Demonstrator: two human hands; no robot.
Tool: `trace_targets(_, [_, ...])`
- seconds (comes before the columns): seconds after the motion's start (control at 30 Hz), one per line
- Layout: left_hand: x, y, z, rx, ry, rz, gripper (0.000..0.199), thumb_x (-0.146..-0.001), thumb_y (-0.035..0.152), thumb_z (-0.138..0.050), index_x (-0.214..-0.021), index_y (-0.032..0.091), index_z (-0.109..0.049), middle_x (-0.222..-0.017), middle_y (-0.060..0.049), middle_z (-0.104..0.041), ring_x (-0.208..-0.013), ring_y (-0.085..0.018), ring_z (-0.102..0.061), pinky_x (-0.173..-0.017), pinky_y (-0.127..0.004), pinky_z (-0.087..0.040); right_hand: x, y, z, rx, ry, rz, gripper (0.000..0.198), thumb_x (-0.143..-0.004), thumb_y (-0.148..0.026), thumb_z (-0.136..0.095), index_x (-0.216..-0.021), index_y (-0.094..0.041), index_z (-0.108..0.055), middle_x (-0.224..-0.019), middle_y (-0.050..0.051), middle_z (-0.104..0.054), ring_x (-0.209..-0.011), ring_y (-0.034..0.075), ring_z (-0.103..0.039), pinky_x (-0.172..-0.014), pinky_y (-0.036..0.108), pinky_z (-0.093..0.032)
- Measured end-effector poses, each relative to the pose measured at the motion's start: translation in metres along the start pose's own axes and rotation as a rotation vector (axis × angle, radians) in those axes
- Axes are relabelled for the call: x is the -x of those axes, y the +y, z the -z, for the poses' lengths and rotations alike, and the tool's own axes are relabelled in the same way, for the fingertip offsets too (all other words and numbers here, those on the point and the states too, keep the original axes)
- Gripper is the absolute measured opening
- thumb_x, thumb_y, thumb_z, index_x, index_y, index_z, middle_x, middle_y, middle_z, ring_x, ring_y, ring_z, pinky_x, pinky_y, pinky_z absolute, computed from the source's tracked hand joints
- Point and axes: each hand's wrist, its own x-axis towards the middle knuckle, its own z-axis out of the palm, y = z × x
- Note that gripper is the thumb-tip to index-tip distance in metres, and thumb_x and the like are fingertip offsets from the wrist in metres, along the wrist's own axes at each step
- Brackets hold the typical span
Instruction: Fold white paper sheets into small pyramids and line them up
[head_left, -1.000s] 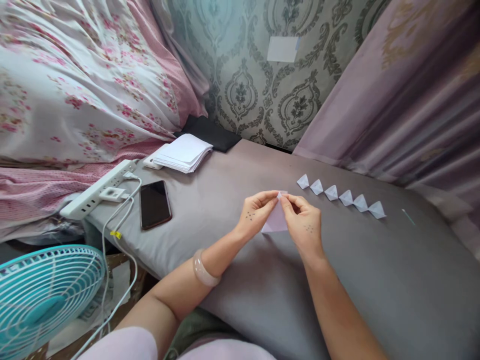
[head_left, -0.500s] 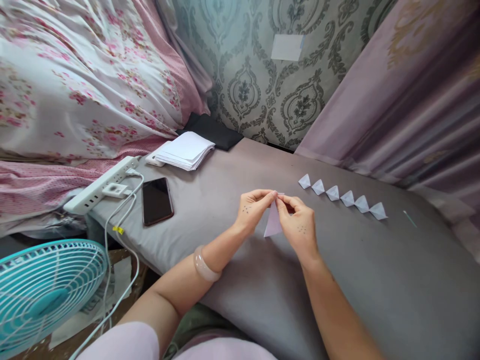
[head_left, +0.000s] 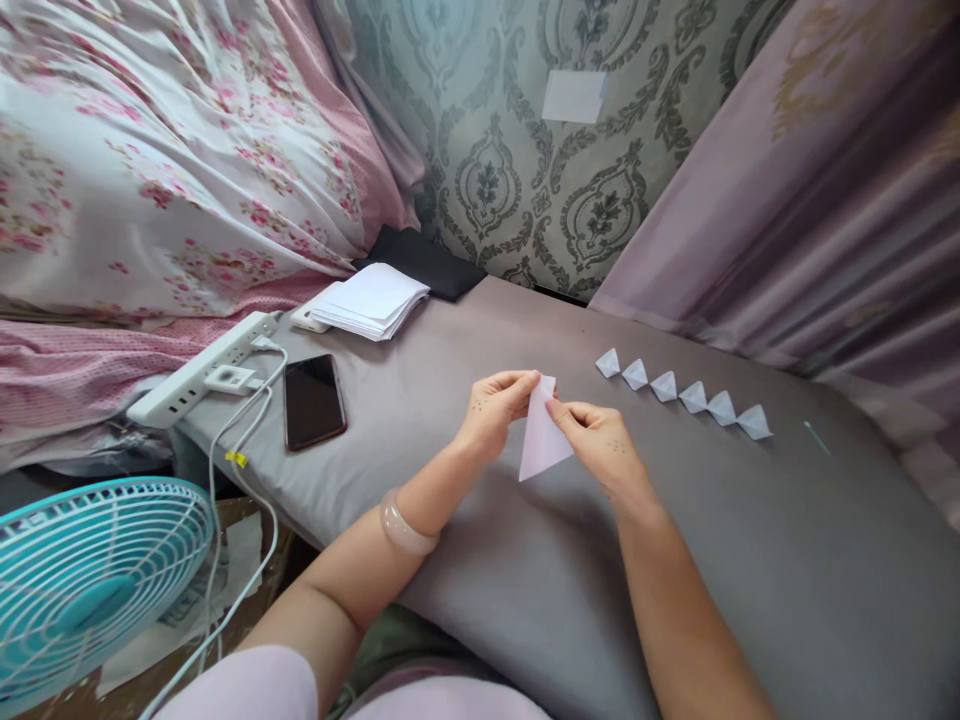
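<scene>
A folded sheet of paper (head_left: pixel 541 440), pale and roughly triangular, is held up between both hands above the grey surface. My left hand (head_left: pixel 495 405) pinches its upper left edge near the narrow top. On the other side, my right hand (head_left: pixel 600 440) grips the right edge, thumb on the near face and fingers behind the paper. Part of the right edge is hidden by that hand. To the right lies a slanting row of several small folded paper pieces (head_left: pixel 664 386), pointed and white.
A stack of white paper (head_left: pixel 375 300) lies at the back left by a black folded item (head_left: pixel 427 262). Nearer are a phone (head_left: pixel 315 402) and a power strip (head_left: pixel 202 370) with cables. A turquoise fan (head_left: pixel 97 600) stands lower left. A thin stick (head_left: pixel 817 438) lies far right.
My hands have moved slightly apart, the right one lower along the paper's edge. More of the folded paper's face now shows between them.
</scene>
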Motion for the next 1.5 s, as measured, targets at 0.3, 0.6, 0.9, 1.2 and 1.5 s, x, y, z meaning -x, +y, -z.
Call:
trace_targets(0.3, [-0.005,0.002,0.004,0.098,0.019,0.102,0.027,-0.068,0.035,-0.080,-0.083,0.014,-0.070,-0.086,-0.008,-0.072,-0.078,-0.018,-0.067,-0.075,-0.032,-0.052,0.001,-0.002,0.022,0.028,-0.297,-0.020,0.040,-0.081,-0.051,-0.059,-0.097,-0.017,-0.075,-0.082,0.004,-0.072,-0.077,0.020,-0.063,-0.069,0.029,-0.047])
trace_targets(0.6, [-0.003,-0.005,0.003,-0.032,-0.041,0.021,0.022,-0.067,0.036,-0.079,-0.074,0.015,-0.073,-0.075,-0.003,-0.069,-0.074,-0.013,-0.059,-0.077,-0.028,-0.045,-0.002,-0.002,0.013,-0.144,-0.090,-0.007,0.045,-0.070,-0.050,-0.072,-0.102,-0.018,-0.073,-0.095,0.008,-0.074,-0.086,0.023,-0.067,-0.077,0.035,-0.051])
trace_targets(0.9, [-0.001,-0.006,0.000,-0.039,-0.065,-0.025,0.027,-0.065,0.033,-0.081,-0.085,0.016,-0.073,-0.084,-0.004,-0.070,-0.079,-0.013,-0.060,-0.080,-0.028,-0.043,-0.003,0.003,0.001,-0.317,0.057,-0.092,0.043,-0.061,-0.050,-0.078,-0.085,-0.014,-0.074,-0.074,0.005,-0.072,-0.059,0.016,-0.060,-0.056,0.028,-0.046])
trace_targets(1.2, [0.000,-0.008,0.002,-0.074,-0.081,0.011,0.023,-0.066,0.033,-0.080,-0.076,0.014,-0.073,-0.077,-0.005,-0.069,-0.071,-0.013,-0.059,-0.073,-0.028,-0.042,-0.002,-0.001,-0.004,-0.209,0.095,0.060,0.042,-0.065,-0.045,-0.077,-0.096,-0.017,-0.071,-0.090,0.009,-0.074,-0.079,0.020,-0.067,-0.070,0.033,-0.052])
trace_targets(1.5, [-0.002,-0.008,0.002,-0.060,-0.103,0.012,0.026,-0.068,0.036,-0.079,-0.083,0.015,-0.076,-0.084,-0.008,-0.071,-0.077,-0.015,-0.061,-0.076,-0.031,-0.045,-0.004,0.002,-0.003,-0.050,0.401,0.245,0.028,-0.078,-0.041,-0.066,-0.094,-0.018,-0.070,-0.095,0.008,-0.069,-0.079,0.017,-0.064,-0.070,0.031,-0.051])
